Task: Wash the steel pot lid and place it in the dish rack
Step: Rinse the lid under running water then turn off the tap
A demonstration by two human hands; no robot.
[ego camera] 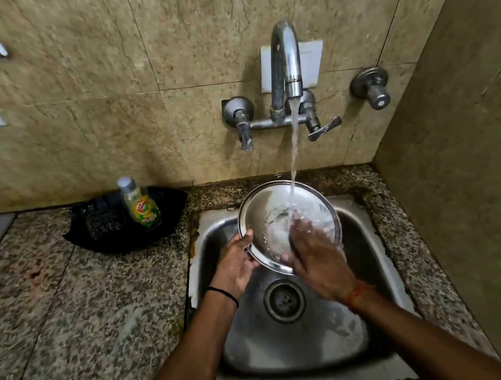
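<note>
Steel pot lid [264, 216] held tilted over the steel sink [363, 233], inner face toward the camera, under running water from the wall tap [285, 57]. Left hand [235, 261] grips the lid's lower-left rim, thumb over the edge, fingers behind it. Right hand [316, 257] is flat and open, palm and fingers pressed against the lid's inner surface where the stream lands; it's blurred. Black band on the left wrist, orange thread on the right. Drain [284, 301] sits below the lid, basin wet. Left of the sink on the granite counter [68, 304]: black tray [169, 199] with a dish soap bottle [140, 204] standing in it and a dark scrubber [103, 222] beside the bottle. Tan tile wall behind.
</note>
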